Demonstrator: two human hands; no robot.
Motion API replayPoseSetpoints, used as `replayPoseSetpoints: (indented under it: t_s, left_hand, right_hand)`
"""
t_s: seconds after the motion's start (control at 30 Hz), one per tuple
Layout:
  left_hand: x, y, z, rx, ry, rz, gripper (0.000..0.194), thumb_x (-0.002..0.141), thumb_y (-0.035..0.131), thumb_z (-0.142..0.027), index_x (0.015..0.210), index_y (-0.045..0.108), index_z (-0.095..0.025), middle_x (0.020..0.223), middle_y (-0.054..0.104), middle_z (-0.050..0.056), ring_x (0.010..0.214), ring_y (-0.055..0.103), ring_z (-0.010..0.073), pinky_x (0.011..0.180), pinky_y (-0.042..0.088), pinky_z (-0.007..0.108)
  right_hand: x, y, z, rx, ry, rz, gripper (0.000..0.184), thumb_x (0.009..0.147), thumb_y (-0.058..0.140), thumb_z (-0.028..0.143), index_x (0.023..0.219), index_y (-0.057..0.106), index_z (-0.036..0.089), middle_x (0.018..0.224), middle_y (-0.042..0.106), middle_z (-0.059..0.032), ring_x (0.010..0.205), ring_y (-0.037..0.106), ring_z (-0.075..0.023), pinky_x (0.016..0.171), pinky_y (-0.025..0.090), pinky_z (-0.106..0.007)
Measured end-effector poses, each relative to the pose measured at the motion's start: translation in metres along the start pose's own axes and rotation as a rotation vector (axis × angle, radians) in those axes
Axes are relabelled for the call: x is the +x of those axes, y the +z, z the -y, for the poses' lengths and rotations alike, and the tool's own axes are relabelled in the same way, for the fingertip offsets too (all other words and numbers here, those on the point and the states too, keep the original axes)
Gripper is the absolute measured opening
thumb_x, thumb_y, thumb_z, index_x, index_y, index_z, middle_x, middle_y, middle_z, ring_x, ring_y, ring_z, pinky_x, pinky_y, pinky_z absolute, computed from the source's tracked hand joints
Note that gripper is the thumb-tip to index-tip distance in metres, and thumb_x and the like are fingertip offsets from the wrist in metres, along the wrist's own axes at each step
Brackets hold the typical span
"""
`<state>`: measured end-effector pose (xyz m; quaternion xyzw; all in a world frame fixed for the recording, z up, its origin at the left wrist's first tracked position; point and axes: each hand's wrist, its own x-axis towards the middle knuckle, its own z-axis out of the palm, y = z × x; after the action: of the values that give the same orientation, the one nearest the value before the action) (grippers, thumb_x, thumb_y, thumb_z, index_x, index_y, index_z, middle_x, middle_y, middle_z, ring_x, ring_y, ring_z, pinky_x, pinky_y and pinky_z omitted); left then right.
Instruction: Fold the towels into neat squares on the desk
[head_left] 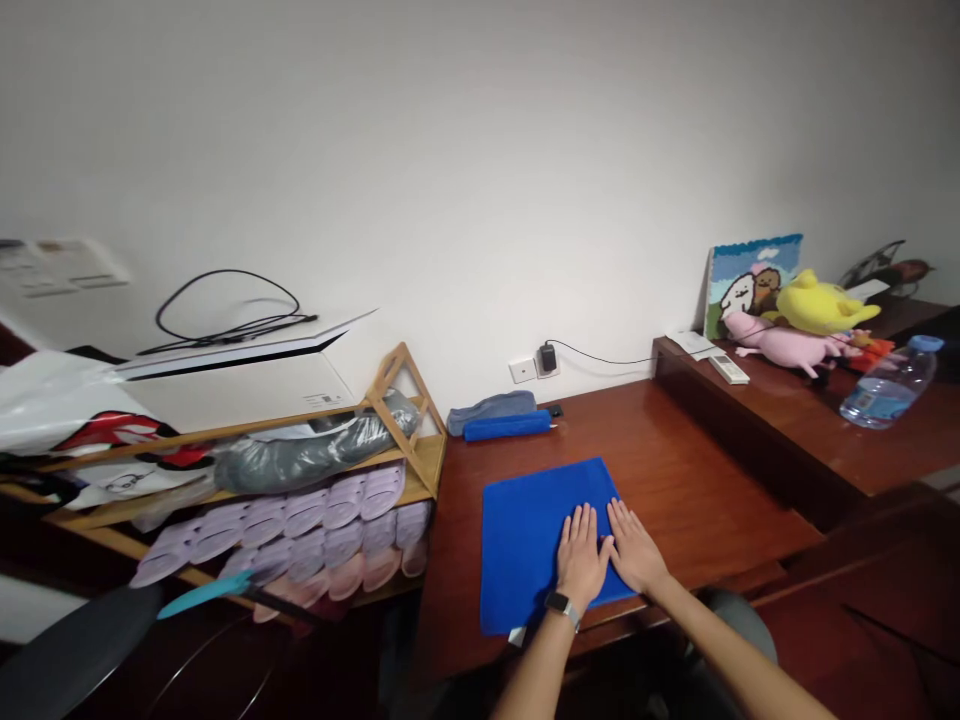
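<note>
A blue cloth (521,535) lies spread flat on the reddish-brown wooden desk (697,490), with a small white tag at its near edge. My left hand (581,562) rests palm down on the cloth, fingers stretched out, a watch (562,606) on its wrist. Beside it, my right hand (636,548) lies flat across the cloth's right edge, its fingers also extended. The two thumbs meet or nearly meet. Neither hand grips anything.
Against the wall lie folded cloths, one grey (491,408) and one blue (507,426). A wooden rack (424,465) with several lilac slippers (345,500) stands left. On the raised right shelf are plush toys (795,345), a remote (729,370) and a water bottle (892,385).
</note>
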<state>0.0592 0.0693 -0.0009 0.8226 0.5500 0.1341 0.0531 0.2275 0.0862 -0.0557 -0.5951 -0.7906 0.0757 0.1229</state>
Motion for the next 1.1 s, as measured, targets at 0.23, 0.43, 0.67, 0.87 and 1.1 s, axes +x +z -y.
replayPoseSetpoints:
  t_s: [0.23, 0.43, 0.67, 0.87, 1.1]
  left_hand:
    - [-0.007, -0.001, 0.022, 0.016, -0.064, 0.032, 0.07, 0.107, 0.019, -0.057, 0.163, 0.033, -0.017, 0.169, 0.033, 0.008, 0.158, 0.026, 0.0247, 0.13, 0.023, 0.047]
    - [-0.07, -0.022, 0.131, 0.176, -0.447, -0.091, 0.072, 0.105, 0.024, -0.058, 0.162, 0.033, -0.014, 0.168, 0.034, 0.012, 0.156, 0.03, 0.0292, 0.128, 0.026, 0.052]
    - [-0.102, -0.041, 0.146, 0.241, -0.428, -0.247, 0.064, 0.107, 0.028, -0.044, 0.163, 0.03, -0.013, 0.165, 0.039, 0.014, 0.155, 0.033, 0.0278, 0.127, 0.028, 0.05]
    - [-0.109, -0.027, 0.1, 0.216, -0.074, -0.193, 0.06, 0.108, 0.035, -0.04, 0.165, 0.021, -0.029, 0.17, 0.031, 0.004, 0.156, 0.031, 0.0244, 0.126, 0.033, 0.049]
    - [-0.136, -0.018, 0.133, 0.212, -0.266, -0.028, 0.063, 0.107, 0.028, -0.051, 0.164, 0.027, -0.023, 0.17, 0.029, 0.005, 0.157, 0.029, 0.0264, 0.127, 0.031, 0.052]
  right_hand:
    - [0.0, -0.005, 0.003, 0.035, 0.022, -0.008, 0.079, 0.105, 0.021, 0.059, 0.164, 0.022, 0.006, 0.171, 0.017, -0.0142, 0.16, 0.013, -0.0265, 0.131, 0.017, -0.047]
    - [0.0, -0.009, 0.006, 0.066, 0.054, -0.002, 0.085, 0.104, 0.018, 0.067, 0.165, 0.022, 0.008, 0.172, 0.019, -0.014, 0.16, 0.014, -0.0256, 0.131, 0.015, -0.045]
    - [-0.002, -0.024, 0.021, 0.005, 0.071, 0.002, 0.082, 0.104, 0.023, 0.063, 0.162, 0.029, 0.004, 0.17, 0.021, -0.0161, 0.16, 0.016, -0.0272, 0.131, 0.014, -0.046]
    - [-0.032, -0.005, 0.054, 0.051, -0.018, -0.155, 0.074, 0.106, 0.021, 0.061, 0.165, 0.027, 0.016, 0.171, 0.02, -0.0088, 0.159, 0.018, -0.0259, 0.13, 0.02, -0.049]
    - [-0.044, -0.004, 0.051, 0.091, -0.02, -0.021, 0.076, 0.105, 0.024, 0.066, 0.165, 0.025, 0.02, 0.171, 0.019, -0.0062, 0.16, 0.017, -0.0258, 0.131, 0.017, -0.048]
